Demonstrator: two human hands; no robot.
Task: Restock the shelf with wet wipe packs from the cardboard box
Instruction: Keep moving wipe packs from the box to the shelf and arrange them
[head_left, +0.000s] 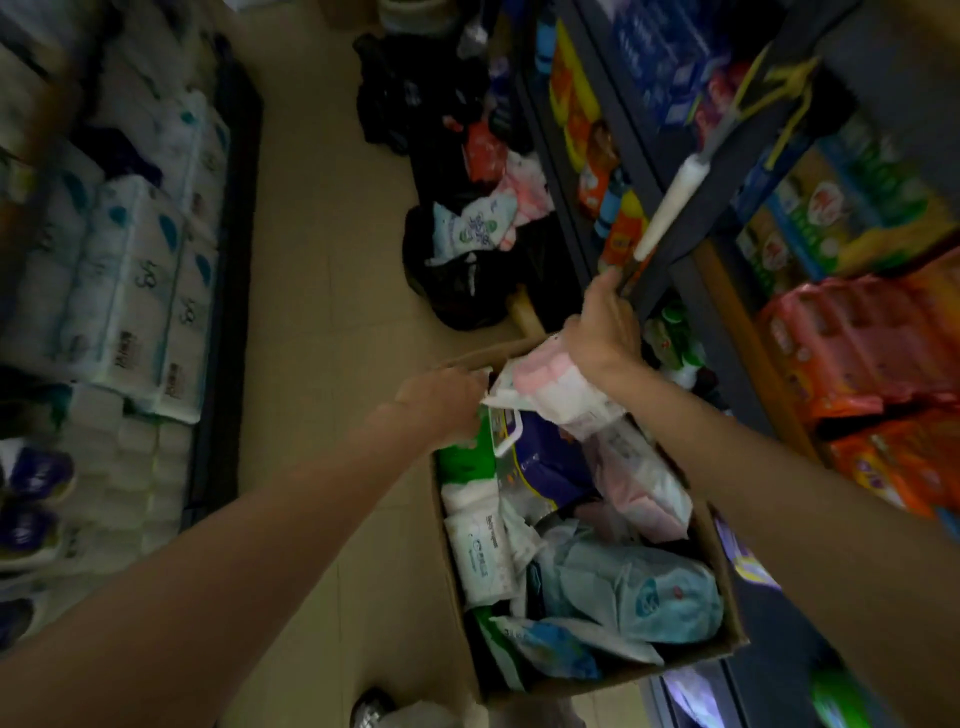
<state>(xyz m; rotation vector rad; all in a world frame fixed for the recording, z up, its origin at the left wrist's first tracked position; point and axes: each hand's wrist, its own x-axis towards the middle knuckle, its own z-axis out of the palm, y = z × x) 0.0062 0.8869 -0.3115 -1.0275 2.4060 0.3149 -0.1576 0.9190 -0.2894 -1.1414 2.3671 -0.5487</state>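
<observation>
left hand (441, 397): fingers pinching pink-and-white soft wet wipe pack (545, 384) over brown cardboard box (722, 587)
right hand (605, 325): fingers curled round dark metal shelf (675, 218) edge

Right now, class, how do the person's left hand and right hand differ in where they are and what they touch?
The left hand is low at the cardboard box, touching the edge of a pink-and-white wipe pack. The right hand is raised higher, gripping the shelf edge. The left hand looks blurred; the right hand looks sharper. Both reach forward on bare arms.

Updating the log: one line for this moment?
left hand: holds pink pack | right hand: grips shelf edge | box: full
</observation>
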